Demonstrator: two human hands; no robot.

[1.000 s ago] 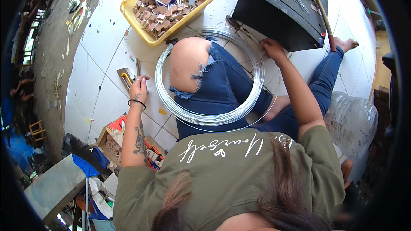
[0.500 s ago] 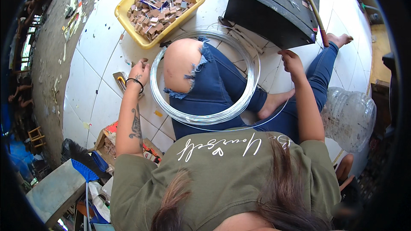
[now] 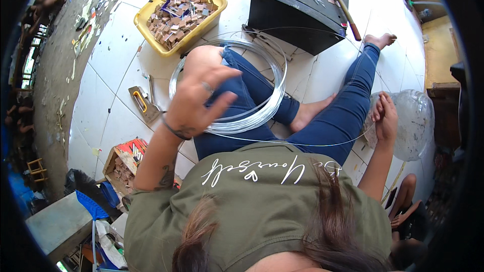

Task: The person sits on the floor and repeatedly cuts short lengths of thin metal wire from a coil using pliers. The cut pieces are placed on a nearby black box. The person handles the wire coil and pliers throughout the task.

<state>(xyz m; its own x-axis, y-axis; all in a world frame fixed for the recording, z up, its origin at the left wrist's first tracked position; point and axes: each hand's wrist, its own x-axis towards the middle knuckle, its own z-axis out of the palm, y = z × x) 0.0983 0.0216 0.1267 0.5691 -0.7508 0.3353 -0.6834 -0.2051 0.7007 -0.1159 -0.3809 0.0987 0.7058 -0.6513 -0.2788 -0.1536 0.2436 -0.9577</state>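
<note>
A coil of silvery wire (image 3: 275,102) rings my bent knee and lies over my lap. My left hand (image 3: 201,98) is over the coil's left side, above my thigh, with its fingers spread and nothing visible in them. Out to the right, beside a clear plastic bottle, my right hand (image 3: 385,118) is closed in a pinch. A loose strand of wire (image 3: 322,145) curves from the coil across my lap to those fingers. Another thin stretch of wire arcs past the black box at the far side.
A yellow basin (image 3: 146,32) full of small brown squares stands far left. The black box (image 3: 297,17) carries more squares and a hammer-like wooden handle (image 3: 345,10). A flat metal tool (image 3: 143,105) lies left; the large clear bottle (image 3: 413,126) lies right. A carton (image 3: 133,153) sits nearer.
My left hand has risen from beside the coil and swung right over it, opening. My right hand has moved right and nearer, pulling the strand outward. The view has shifted slightly.
</note>
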